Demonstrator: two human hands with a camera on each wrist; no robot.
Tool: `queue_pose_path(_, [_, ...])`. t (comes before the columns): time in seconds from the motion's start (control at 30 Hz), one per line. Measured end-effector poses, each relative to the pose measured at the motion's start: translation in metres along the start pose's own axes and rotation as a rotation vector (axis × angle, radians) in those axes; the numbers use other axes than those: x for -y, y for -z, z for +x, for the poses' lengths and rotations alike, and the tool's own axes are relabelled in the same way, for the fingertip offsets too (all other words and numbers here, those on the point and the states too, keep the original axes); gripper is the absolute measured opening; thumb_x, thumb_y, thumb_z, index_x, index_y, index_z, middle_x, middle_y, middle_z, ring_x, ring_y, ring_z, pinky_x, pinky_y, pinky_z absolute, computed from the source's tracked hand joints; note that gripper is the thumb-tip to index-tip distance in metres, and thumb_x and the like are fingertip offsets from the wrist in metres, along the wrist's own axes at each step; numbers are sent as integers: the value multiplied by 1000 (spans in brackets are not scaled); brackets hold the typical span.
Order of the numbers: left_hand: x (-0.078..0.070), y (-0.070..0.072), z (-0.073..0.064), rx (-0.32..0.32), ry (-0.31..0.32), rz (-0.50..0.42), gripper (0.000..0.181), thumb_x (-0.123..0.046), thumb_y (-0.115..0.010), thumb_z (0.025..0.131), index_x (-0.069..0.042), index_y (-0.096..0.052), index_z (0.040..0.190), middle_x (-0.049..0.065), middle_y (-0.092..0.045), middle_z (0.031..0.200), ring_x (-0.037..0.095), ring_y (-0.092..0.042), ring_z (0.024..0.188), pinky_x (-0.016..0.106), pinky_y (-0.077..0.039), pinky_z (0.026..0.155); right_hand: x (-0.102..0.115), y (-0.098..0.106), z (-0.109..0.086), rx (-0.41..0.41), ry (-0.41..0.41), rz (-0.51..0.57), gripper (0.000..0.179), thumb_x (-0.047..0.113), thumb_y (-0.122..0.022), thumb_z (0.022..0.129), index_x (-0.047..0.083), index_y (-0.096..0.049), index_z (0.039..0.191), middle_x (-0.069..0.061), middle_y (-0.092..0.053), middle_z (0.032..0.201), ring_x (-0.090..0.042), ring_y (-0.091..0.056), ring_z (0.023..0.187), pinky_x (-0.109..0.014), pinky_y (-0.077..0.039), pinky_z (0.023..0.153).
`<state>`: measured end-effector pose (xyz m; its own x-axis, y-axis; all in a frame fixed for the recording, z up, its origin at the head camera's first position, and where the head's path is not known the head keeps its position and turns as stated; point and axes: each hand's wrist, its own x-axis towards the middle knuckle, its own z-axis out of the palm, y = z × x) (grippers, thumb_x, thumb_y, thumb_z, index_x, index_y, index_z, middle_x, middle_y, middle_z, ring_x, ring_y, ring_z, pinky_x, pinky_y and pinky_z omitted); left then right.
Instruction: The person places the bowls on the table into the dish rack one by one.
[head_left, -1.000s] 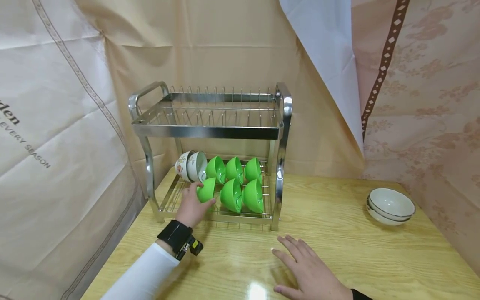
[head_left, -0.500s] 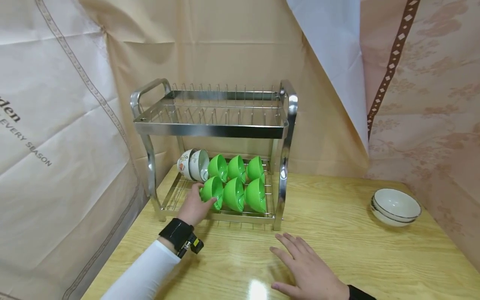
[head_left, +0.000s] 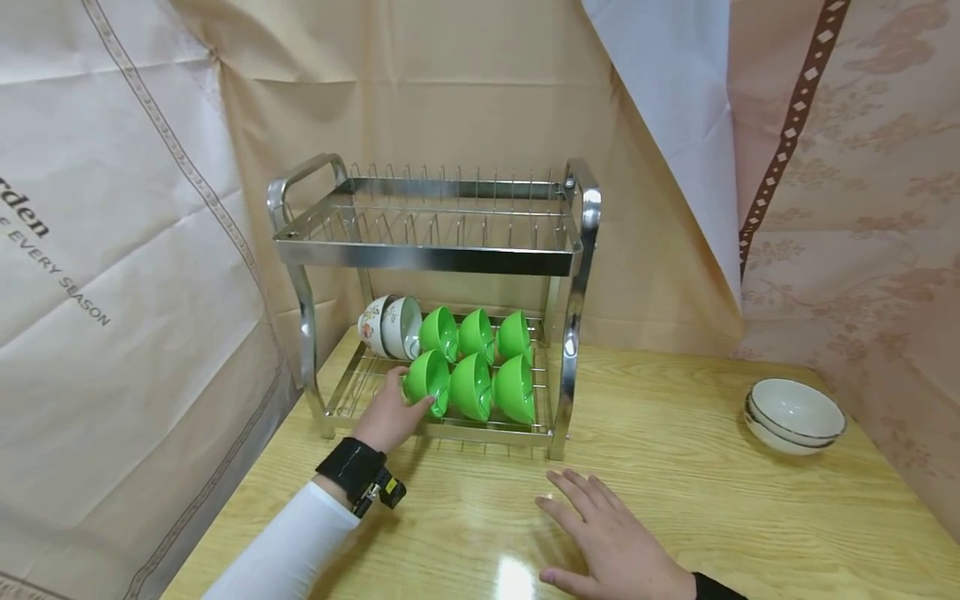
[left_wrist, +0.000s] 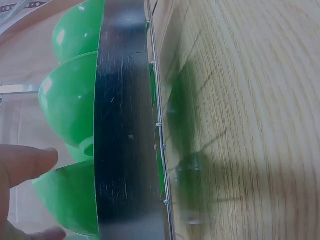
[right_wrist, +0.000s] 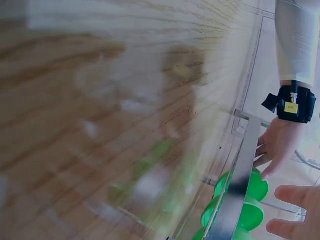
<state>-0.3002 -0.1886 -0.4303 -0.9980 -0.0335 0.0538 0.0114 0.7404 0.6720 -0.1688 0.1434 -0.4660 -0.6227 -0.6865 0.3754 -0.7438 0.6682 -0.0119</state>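
My left hand is at the front left of a metal dish rack, with its fingers and thumb around a green bowl. That bowl stands on its side on the lower tier, its opening turned to the right. Beside it in the front row are two more green bowls, one in the middle and one at the right. In the left wrist view the thumb is at the held bowl's side. My right hand hovers over the table with its fingers spread and nothing in it.
Behind the front row stand three green bowls and two floral white bowls. The rack's upper tier hangs above them. Stacked white bowls sit on the table's right side.
The green bowl in my left hand has shifted a little right and turned, so its inside now shows and it lines up with the front row. The right hand has hardly moved.
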Motion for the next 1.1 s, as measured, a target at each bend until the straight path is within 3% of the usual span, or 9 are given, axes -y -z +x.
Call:
queue_pose_path(0.13, [-8,-2,-2,-44,-68,-3,84,-38,-65,91,1,-19,149,31,-39,141,40,-44,120,56,-44,95,-2,2,-5,-7,-11,0,73,62,-63,83,13,-51,136,-17,-41,146,-33,-33,131,-58,-39,99])
queue_pose_path(0.23, [-19,-4,-10,-102,-164,42,81,-38,-67,89,3,-26,146,27,-38,142,38,-40,123,56,-42,98,-5,4,-11,-13,-24,4,73,60,-65,82,13,-51,136,-16,-42,145,-33,-34,130,-59,-39,99])
queue_pose_path(0.33, [-34,-11,-25,-109,-276,129,80,-43,-67,88,1,-31,145,23,-38,143,36,-37,125,56,-43,98,-9,7,-18,-10,-53,16,74,59,-66,82,13,-51,137,-14,-43,144,-32,-34,130,-59,-38,99])
queue_pose_path(0.43, [-48,-23,-43,-63,-393,231,84,-53,-64,87,-4,-32,148,22,-33,148,35,-32,130,57,-41,99,-14,9,-26,-1,-86,23,73,59,-66,83,13,-50,138,-12,-43,145,-32,-33,131,-59,-38,99])
queue_pose_path(0.6, [-66,-47,-75,34,-569,391,93,-75,-49,83,-15,-30,152,18,-25,153,34,-24,134,56,-37,104,-24,15,-43,-12,-132,7,72,58,-67,82,12,-52,135,-14,-45,143,-33,-35,130,-61,-39,97])
queue_pose_path(0.73, [-75,-63,-97,71,-689,456,95,-82,-39,81,-18,-32,151,16,-23,154,35,-23,135,55,-33,106,-31,26,-55,-17,-186,-15,72,56,-69,81,11,-53,134,-15,-45,142,-33,-35,129,-61,-38,97])
queue_pose_path(0.93, [-81,-77,-114,72,-807,492,91,-78,-46,82,-19,-36,149,16,-28,153,33,-26,134,53,-32,108,-41,44,-74,-46,-267,-60,72,55,-71,80,8,-53,132,-16,-44,142,-36,-34,129,-61,-35,98])
queue_pose_path(1.1, [-83,-85,-116,75,-839,494,89,-74,-54,81,-18,-37,149,16,-30,151,32,-27,133,54,-32,108,-47,48,-87,-69,-285,-91,72,57,-69,80,8,-53,132,-15,-45,141,-36,-34,128,-59,-34,97])
